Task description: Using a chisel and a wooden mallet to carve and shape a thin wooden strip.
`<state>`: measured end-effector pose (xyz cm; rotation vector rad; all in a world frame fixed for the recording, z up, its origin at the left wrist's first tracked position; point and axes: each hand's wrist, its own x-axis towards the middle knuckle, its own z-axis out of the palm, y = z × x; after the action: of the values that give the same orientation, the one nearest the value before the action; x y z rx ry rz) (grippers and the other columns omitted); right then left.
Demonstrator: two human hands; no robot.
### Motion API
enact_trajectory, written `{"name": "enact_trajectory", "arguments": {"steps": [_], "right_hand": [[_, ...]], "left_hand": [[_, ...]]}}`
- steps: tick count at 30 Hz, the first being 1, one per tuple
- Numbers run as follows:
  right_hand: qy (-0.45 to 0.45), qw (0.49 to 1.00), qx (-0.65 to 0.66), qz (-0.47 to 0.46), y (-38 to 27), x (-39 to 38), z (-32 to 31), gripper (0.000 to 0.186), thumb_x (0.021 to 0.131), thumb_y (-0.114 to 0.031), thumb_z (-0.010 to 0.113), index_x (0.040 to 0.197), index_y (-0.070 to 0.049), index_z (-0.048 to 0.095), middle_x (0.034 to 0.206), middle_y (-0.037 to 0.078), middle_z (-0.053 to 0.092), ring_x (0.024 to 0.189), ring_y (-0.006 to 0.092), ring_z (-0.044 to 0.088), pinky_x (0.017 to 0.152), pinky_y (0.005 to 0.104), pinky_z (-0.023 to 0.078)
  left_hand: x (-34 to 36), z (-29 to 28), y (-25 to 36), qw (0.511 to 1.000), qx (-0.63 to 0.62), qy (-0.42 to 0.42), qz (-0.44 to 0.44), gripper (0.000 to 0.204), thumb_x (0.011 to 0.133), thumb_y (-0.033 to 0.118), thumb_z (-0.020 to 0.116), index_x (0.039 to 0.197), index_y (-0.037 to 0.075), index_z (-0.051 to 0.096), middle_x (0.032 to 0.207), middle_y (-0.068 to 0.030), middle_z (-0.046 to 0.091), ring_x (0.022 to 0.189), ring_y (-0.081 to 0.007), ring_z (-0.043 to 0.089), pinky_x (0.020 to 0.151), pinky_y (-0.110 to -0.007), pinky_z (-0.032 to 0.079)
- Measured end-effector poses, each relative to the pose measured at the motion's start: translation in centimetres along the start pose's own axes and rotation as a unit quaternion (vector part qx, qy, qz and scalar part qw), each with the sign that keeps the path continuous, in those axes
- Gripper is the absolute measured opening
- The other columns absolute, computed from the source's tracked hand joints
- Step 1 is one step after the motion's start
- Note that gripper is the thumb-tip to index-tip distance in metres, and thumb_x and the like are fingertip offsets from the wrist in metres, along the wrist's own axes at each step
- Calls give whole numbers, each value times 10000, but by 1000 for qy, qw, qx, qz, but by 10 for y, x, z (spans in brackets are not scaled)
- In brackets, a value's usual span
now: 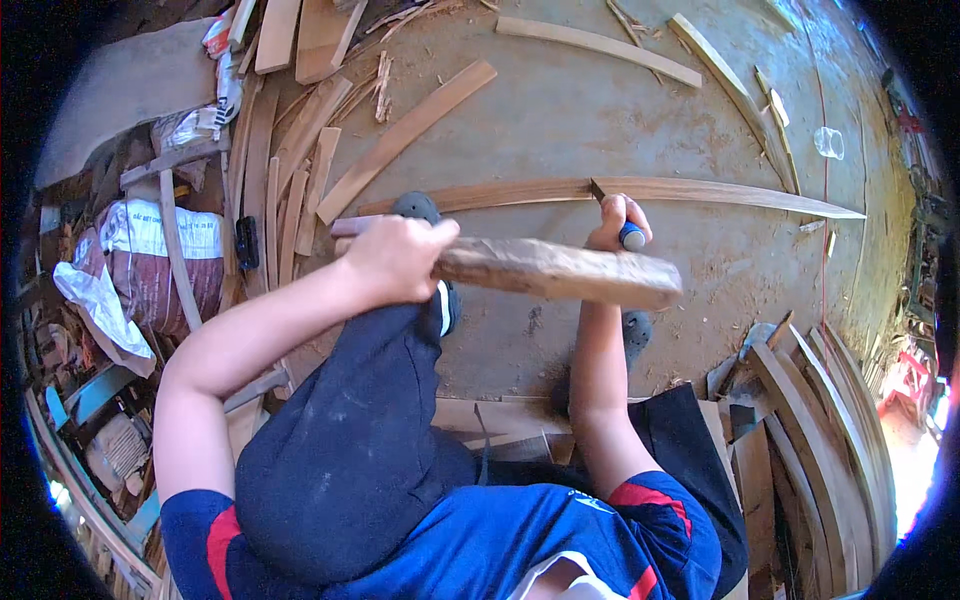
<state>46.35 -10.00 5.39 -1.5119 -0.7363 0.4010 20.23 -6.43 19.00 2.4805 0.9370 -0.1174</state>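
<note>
My left hand (395,260) is wrapped round one end of a rough wooden club (560,270), which reaches across in front of me to the right. My right hand (615,225) is closed round a chisel with a blue handle (632,237). The chisel's dark blade points away from me and meets the near side of a long, narrow wooden plank (720,194) lying across the floor. The club's thick end hangs over my right wrist and hides part of it. A grey shoe (415,207) on my left foot is at the plank.
Several loose boards (410,140) lie at the far left, and more strips (600,50) lie farther off. A filled sack (165,255) stands on the left. Curved planks (820,460) are stacked at the right. A clear plastic cup (829,142) is on the dusty floor (500,340).
</note>
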Motion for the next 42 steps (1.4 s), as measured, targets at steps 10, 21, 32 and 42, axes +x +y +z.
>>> {"name": "enact_trajectory", "arguments": {"steps": [10, 21, 32, 42], "right_hand": [[-5, 998, 29, -51, 0, -4, -3, 266, 749, -1, 513, 528, -17, 367, 523, 40, 456, 479, 93, 393, 462, 249, 319], [2, 998, 44, -43, 15, 2, -3, 168, 733, -15, 550, 570, -2, 513, 585, 27, 525, 558, 92, 476, 518, 241, 383], [-95, 984, 147, 33, 31, 9, -18, 237, 785, -65, 552, 566, -15, 473, 524, 4, 418, 512, 75, 366, 492, 249, 331], [-54, 996, 5, -66, 8, 1, -3, 256, 780, -86, 556, 558, -17, 447, 518, 20, 410, 475, 96, 365, 462, 258, 317]], "left_hand": [[9, 12, -5, 1000, -16, -12, -23, 375, 568, 191, 712, 847, 79, 487, 659, -146, 593, 660, -329, 620, 571, -428, 492], [19, 4, 1, 999, 21, -39, 5, 362, 575, 153, 713, 845, 60, 491, 655, -153, 590, 649, -327, 624, 574, -422, 501], [25, -17, 14, 1000, -14, 12, -2, 363, 590, 149, 695, 891, 83, 503, 680, -168, 597, 689, -358, 617, 603, -454, 497], [14, -11, 8, 998, 2, -52, -29, 330, 604, 208, 696, 831, 69, 500, 647, -175, 584, 659, -372, 606, 595, -465, 496]]}}
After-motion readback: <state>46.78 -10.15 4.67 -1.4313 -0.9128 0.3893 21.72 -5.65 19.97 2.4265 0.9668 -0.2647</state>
